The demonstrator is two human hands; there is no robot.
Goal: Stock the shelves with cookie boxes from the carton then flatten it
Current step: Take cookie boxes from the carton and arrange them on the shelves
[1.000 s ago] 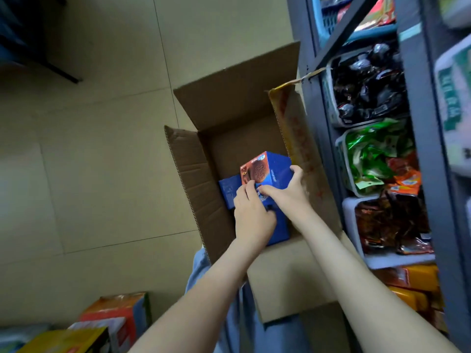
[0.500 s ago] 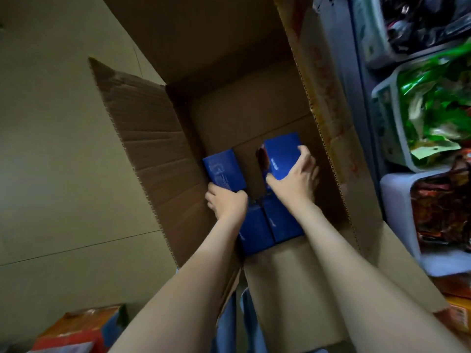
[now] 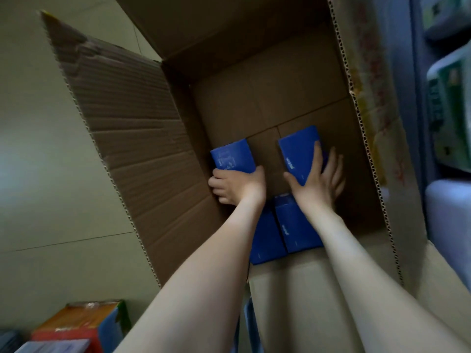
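closest in, lower left, an orange and red printed cardboard box sits on the floor. both bare forearms reach down into the big brown corrugated cardboard carton and cover part of two blue cookie boxes lying side by side, touching, by its near wall. just past those the left hand has its fingers curled round the near end of a third blue cookie box at the left wall. the right hand clamps a fourth blue cookie box, thumb on one edge, fingers spread along the other. further right, the carton's flap stands beside a grey metal shelf frame holding blurry green packets.
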